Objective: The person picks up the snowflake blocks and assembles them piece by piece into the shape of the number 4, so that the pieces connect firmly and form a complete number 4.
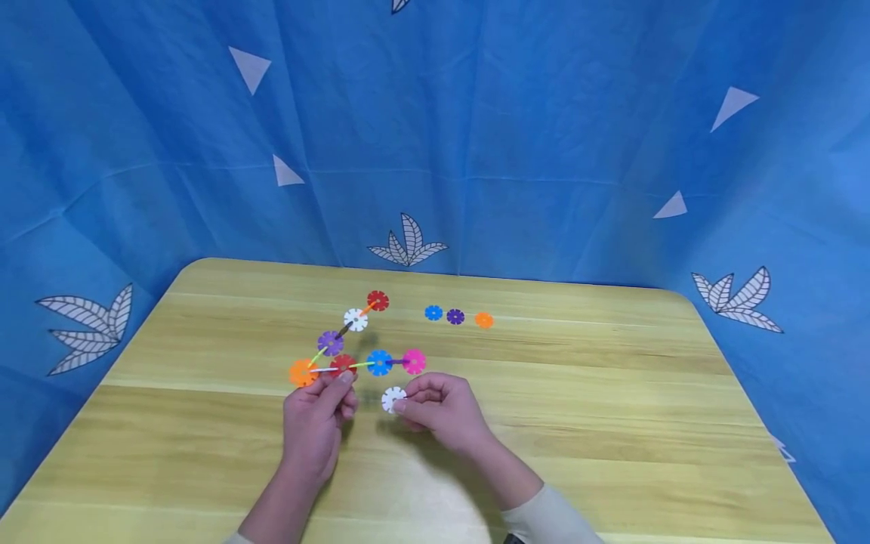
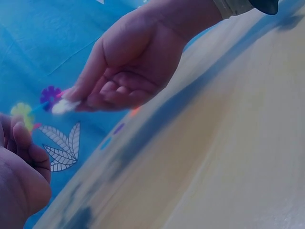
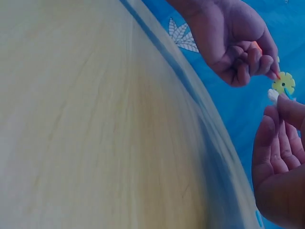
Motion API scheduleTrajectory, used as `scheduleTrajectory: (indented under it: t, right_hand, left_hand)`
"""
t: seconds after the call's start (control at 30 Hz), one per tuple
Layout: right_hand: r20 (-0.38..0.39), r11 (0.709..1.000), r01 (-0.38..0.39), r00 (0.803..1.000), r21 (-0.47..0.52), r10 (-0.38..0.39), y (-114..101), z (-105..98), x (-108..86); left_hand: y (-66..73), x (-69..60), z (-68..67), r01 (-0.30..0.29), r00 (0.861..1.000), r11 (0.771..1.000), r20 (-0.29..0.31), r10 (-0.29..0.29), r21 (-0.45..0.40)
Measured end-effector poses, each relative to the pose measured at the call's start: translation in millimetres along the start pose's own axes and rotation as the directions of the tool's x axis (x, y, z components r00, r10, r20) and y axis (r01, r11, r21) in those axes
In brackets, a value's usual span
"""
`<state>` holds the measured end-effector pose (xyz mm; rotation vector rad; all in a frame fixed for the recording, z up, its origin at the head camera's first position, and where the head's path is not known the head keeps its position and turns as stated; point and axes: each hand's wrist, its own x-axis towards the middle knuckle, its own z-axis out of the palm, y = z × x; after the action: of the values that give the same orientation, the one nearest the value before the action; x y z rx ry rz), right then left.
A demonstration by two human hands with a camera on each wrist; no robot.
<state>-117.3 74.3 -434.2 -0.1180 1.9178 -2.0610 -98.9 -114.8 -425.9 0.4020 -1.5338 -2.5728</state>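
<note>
My left hand pinches a red notched plastic disc in a chain of interlocked snowflake discs. From that disc the chain runs right to a blue disc and a pink disc. To the left it meets an orange disc, then bends up through a purple disc and a white disc to another red disc. Between thumb and fingers my right hand holds a loose white disc, just below the chain's pink end and apart from it in the head view.
Three loose discs lie in a row toward the back of the wooden table: blue, purple and orange. A blue patterned cloth hangs behind and around the table.
</note>
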Motion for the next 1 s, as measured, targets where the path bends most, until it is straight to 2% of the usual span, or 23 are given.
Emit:
scheduleTrajectory:
  t: [0.3, 0.57, 0.83, 1.0]
  right_hand:
    - [0.027, 0.996, -0.040, 0.999, 0.080, 0.038, -1.0, 8.4, 6.6]
    - [0.054, 0.990, -0.013, 0.999, 0.139, 0.006, -0.3, 11.8, 11.5]
    - [0.036, 0.983, 0.004, 0.999, 0.186, -0.011, 0.7, 11.7, 13.1]
    - [0.003, 0.984, -0.012, 1.000, 0.180, 0.012, 0.3, 9.3, 9.5]
  left_hand:
    - [-2.1, -0.3, 0.5, -0.003, 1.000, 1.000, -0.004, 0.003, 0.014]
    - [-3.2, -0.6, -0.1, -0.012, 1.000, 1.000, 0.023, 0.012, 0.013]
    - [-3.0, -1.7, -0.1, -0.014, 1.000, 1.000, 0.021, 0.013, 0.015]
    - [-3.8, -1.2, -1.6, -0.016, 1.000, 1.000, 0.013, 0.016, 0.011]
